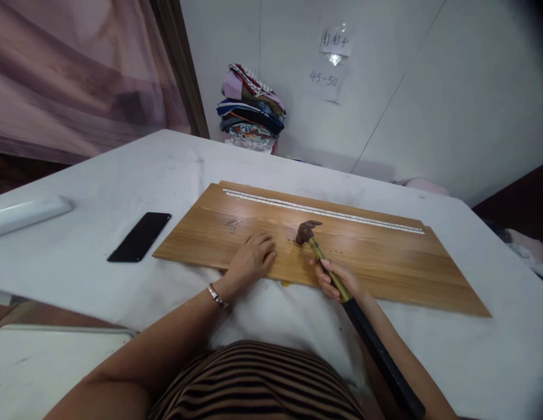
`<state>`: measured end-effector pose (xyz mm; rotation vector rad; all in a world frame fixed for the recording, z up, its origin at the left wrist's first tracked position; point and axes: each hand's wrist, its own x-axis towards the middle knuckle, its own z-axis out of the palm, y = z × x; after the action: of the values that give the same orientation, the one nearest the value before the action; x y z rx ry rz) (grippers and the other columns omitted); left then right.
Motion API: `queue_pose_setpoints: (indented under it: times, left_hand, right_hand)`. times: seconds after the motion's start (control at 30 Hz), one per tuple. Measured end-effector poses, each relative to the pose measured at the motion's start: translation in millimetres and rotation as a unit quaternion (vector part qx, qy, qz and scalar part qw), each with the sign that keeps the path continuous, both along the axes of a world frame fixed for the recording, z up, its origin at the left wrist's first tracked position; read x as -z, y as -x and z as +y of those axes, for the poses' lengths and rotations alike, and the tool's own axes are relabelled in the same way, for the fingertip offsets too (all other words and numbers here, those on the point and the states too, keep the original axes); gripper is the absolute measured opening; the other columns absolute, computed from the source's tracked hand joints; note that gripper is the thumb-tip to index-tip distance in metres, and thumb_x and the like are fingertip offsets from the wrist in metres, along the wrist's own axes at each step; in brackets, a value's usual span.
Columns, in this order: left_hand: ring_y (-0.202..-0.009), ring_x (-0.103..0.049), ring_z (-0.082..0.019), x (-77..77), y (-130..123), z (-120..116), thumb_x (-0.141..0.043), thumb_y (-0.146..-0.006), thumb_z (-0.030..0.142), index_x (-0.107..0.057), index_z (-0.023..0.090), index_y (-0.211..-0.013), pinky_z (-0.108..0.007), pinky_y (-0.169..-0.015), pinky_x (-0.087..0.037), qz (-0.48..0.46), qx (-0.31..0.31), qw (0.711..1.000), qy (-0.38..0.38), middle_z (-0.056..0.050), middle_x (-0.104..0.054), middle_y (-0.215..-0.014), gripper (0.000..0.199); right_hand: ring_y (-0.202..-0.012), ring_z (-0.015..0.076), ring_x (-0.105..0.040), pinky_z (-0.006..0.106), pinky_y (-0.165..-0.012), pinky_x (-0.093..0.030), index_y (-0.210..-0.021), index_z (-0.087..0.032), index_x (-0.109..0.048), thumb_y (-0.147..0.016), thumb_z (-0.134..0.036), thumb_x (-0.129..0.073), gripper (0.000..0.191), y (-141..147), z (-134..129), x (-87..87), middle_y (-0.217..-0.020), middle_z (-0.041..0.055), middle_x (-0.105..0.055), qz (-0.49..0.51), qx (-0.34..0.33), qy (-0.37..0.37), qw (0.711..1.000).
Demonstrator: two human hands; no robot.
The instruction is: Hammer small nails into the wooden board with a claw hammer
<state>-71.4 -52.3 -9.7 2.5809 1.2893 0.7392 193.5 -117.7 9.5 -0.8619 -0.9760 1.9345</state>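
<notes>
My right hand (336, 279) is wrapped around the handle of a claw hammer (363, 326), gripping the yellowish part above the long black grip. The brown hammer head is over the middle of a wooden board (385, 262); I cannot tell whether it touches. A row of small dark marks or holes runs along the wood near the head. My left hand (254, 255) rests palm down on the board's near edge, fingers stretched out and slightly bent, holding nothing visible. Several loose nails (232, 224) lie on the board just beyond and left of it.
A black phone (140, 237) lies on the white table (184, 160) left of the board. Two white measuring strips (323, 210) run along the board's far side. A white cylindrical object (30, 211) is at far left. Folded clothes (254, 111) are stacked by the wall.
</notes>
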Motion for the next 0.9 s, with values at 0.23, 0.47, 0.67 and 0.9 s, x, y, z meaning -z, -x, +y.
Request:
queue_pose_setpoints:
  times: [0.23,0.47,0.67,0.9]
  left_hand:
    - [-0.123,-0.059,-0.027,1.5,0.1,0.7,-0.053,-0.095,0.026,-0.068,0.018,-0.103,-0.047,-0.111,-0.044,0.01,0.003,1.0,-0.001,-0.013,-0.068,-0.125,0.019]
    - [-0.124,-0.058,-0.027,4.2,0.7,1.7,-0.053,-0.095,0.026,-0.068,0.019,-0.105,-0.047,-0.112,-0.044,0.003,-0.001,1.0,-0.004,-0.013,-0.067,-0.126,0.02]
    - [-0.124,-0.059,-0.028,2.0,-0.1,1.3,-0.052,-0.095,0.026,-0.069,0.018,-0.104,-0.049,-0.111,-0.044,0.001,0.001,1.0,-0.002,-0.014,-0.068,-0.125,0.021]
    - [-0.124,-0.059,-0.029,0.6,-0.5,0.8,-0.053,-0.094,0.027,-0.07,0.02,-0.103,-0.05,-0.11,-0.045,-0.009,0.002,1.0,0.009,-0.013,-0.068,-0.125,0.02]
  right_hand:
    - [-0.028,0.0028,-0.029,0.018,-0.027,-0.023,-0.101,-0.018,-0.06,-0.084,-0.052,-0.069,0.039,-0.3,-0.1,0.0,-0.059,-0.0107,-0.047,0.0,0.007,-0.003,1.0]
    - [-0.029,0.0027,-0.029,0.018,-0.028,-0.024,-0.101,-0.018,-0.06,-0.086,-0.051,-0.067,0.037,-0.8,0.5,1.1,-0.059,-0.0109,-0.046,-0.006,0.0,-0.001,1.0]
    - [-0.028,0.0028,-0.03,0.018,-0.028,-0.023,-0.101,-0.018,-0.061,-0.084,-0.052,-0.069,0.039,1.0,-0.6,-1.4,-0.059,-0.0104,-0.047,-0.004,0.007,-0.002,1.0]
    - [-0.029,0.0029,-0.029,0.018,-0.028,-0.025,-0.1,-0.018,-0.06,-0.085,-0.052,-0.068,0.038,-0.2,-0.3,0.1,-0.059,-0.0104,-0.046,-0.01,0.001,0.0,1.0]
